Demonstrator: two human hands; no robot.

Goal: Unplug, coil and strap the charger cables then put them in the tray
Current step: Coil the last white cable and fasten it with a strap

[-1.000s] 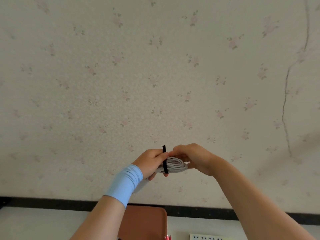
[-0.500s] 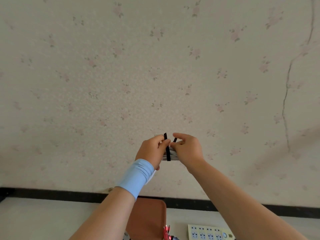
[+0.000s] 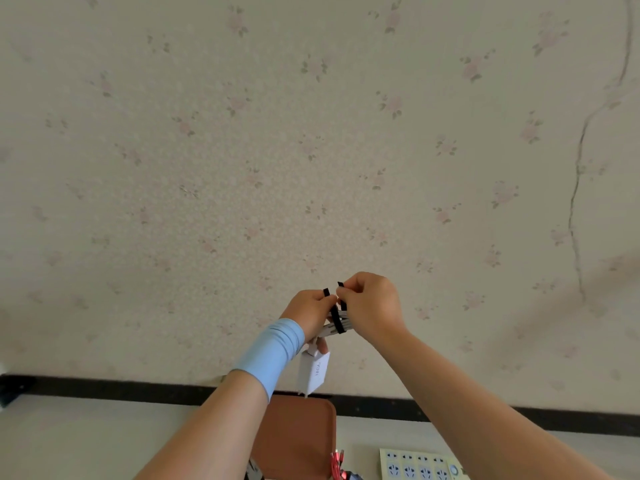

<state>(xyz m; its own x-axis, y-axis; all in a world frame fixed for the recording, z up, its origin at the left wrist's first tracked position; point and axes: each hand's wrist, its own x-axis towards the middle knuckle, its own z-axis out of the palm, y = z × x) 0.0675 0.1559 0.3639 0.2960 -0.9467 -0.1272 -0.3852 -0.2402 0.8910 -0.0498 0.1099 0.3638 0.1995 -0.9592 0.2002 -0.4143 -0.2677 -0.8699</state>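
I hold a coiled white charger cable point(image 3: 341, 323) up in front of the wall, between both hands. A black strap point(image 3: 336, 318) wraps round the coil, and its two ends stick up between my fingers. My left hand point(image 3: 311, 311) grips the coil and pinches one strap end. My right hand point(image 3: 370, 308) pinches the other strap end. The cable's white plug adapter point(image 3: 313, 372) dangles below my left hand. The brown tray point(image 3: 304, 434) lies on the table below my hands.
A white power strip point(image 3: 420, 467) with several sockets lies at the bottom right of the table. A red cable point(image 3: 337, 467) lies at the tray's right edge. A black skirting strip point(image 3: 104, 384) runs along the wall's foot.
The view has tilted down, so the tray and power strip show more. My right hand has pulled the second strap end up over the coil. The adapter now hangs in sight.
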